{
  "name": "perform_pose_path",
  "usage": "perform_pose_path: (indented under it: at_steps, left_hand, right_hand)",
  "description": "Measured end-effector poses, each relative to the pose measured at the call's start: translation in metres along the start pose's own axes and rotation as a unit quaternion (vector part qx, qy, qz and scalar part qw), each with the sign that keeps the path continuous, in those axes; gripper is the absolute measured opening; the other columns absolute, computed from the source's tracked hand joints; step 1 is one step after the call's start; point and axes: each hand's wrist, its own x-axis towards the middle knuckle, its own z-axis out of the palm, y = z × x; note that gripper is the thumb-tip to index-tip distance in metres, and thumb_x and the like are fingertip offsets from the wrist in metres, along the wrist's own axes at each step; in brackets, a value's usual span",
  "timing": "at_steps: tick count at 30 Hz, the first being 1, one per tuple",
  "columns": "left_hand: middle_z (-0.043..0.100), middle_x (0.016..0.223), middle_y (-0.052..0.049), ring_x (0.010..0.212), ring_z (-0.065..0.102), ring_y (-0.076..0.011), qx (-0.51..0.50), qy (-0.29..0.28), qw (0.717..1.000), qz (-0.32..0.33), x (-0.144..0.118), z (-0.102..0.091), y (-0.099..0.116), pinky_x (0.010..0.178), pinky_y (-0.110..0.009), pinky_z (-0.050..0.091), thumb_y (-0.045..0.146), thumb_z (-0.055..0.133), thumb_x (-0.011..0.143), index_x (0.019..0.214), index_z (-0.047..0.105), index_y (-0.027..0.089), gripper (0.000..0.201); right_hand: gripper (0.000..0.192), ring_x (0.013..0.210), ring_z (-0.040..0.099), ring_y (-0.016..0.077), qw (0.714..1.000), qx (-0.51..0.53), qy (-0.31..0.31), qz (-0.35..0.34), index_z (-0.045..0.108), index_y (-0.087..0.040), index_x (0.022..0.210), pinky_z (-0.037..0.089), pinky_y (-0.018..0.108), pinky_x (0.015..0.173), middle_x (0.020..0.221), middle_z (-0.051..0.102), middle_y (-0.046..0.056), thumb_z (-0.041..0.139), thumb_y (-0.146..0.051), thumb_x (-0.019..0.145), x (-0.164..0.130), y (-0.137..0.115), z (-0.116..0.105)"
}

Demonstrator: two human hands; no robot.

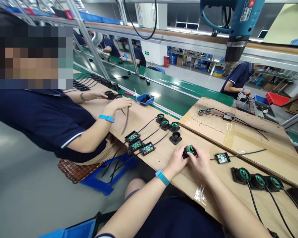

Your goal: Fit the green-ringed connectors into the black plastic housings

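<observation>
My left hand (176,159) and my right hand (201,161) are closed around opposite sides of a black round housing (188,150). A green circuit ring shows in its top, with my thumbs close to it. Just beyond my hands stands an open black housing (175,137) with a square base. To the right of my right hand lies a small black case with a circuit board (223,158), its cable stretching rightward. My fingertips on the far side are hidden.
Cabled circuit cases (135,144) and ringed housings (165,123) lie left of my hands; more housings (260,180) sit at right. A seated co-worker (89,132) handles a black part. A blue bin (145,99) stands beyond, and a power driver (240,29) hangs overhead.
</observation>
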Motion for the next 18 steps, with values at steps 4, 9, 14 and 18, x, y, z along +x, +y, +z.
perform_pose_path:
  at_steps: [4, 9, 14, 18]
  left_hand:
    - [0.062, 0.125, -0.01, 0.12, 0.056, -0.0258, -0.005, 0.001, 1.0, 0.022, -0.001, -0.001, 0.001, 0.108, -0.048, 0.048, 0.007, 0.061, 0.081, 0.131, 0.053, 0.02, 0.052]
    - [0.063, 0.123, -0.008, 0.118, 0.057, -0.0249, -0.014, 0.001, 1.0, 0.026, 0.0, -0.001, 0.002, 0.108, -0.048, 0.048, 0.001, 0.057, 0.075, 0.127, 0.055, 0.022, 0.056]
    - [0.065, 0.123, -0.008, 0.116, 0.06, -0.0238, -0.028, -0.003, 1.0, -0.002, 0.0, 0.002, -0.001, 0.106, -0.045, 0.05, 0.0, 0.056, 0.074, 0.127, 0.056, 0.02, 0.057]
    - [0.068, 0.119, -0.008, 0.111, 0.063, -0.0238, -0.02, -0.018, 1.0, -0.017, 0.0, 0.001, 0.001, 0.104, -0.044, 0.052, 0.004, 0.058, 0.075, 0.126, 0.059, 0.02, 0.054]
  right_hand:
    - [0.037, 0.112, 0.065, 0.0299, 0.998, -0.034, -0.049, -0.018, 0.067, -0.012, 0.125, 0.054, 0.048, 0.101, 0.123, 0.068, 0.017, 0.06, -0.032, 0.095, 0.001, 0.003, 0.008]
    - [0.027, 0.109, 0.062, 0.0298, 0.993, -0.063, -0.087, -0.044, 0.072, -0.015, 0.114, 0.054, 0.049, 0.1, 0.125, 0.067, 0.014, 0.06, -0.03, 0.096, 0.002, 0.001, 0.001]
    - [0.041, 0.116, 0.059, 0.0316, 0.996, -0.061, -0.051, -0.037, 0.066, -0.014, 0.126, 0.052, 0.051, 0.102, 0.129, 0.062, 0.016, 0.063, -0.039, 0.094, -0.008, 0.002, 0.01]
    - [0.044, 0.127, 0.056, 0.0331, 0.998, -0.048, -0.036, -0.014, 0.071, -0.015, 0.12, 0.051, 0.051, 0.106, 0.139, 0.055, 0.02, 0.057, -0.048, 0.095, -0.016, 0.017, 0.022]
